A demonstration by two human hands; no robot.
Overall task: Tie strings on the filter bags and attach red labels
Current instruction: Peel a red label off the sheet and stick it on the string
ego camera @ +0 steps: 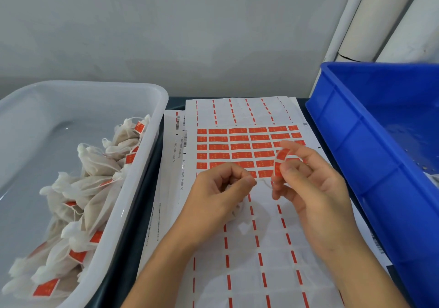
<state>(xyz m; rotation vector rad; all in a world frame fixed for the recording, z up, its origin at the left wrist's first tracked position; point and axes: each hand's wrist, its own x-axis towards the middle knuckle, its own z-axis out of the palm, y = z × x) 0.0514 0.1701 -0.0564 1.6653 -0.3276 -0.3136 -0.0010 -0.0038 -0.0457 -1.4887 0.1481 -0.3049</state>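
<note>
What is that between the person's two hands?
In the head view, a thin white string runs from the left hand toward the right hand, which pinches a red label.

2 bare forearms lead up to the left hand (pixel 219 188) and the right hand (pixel 308 184). No sleeve covers either arm as far back from the grip as can be seen. Fingernails are short and unpainted. Wrists and fingers are unadorned.

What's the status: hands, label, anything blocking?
Right hand pinches a peeled red label. Left hand pinches the string, bag under it. Label not yet on the string. Nothing in the way.
</note>
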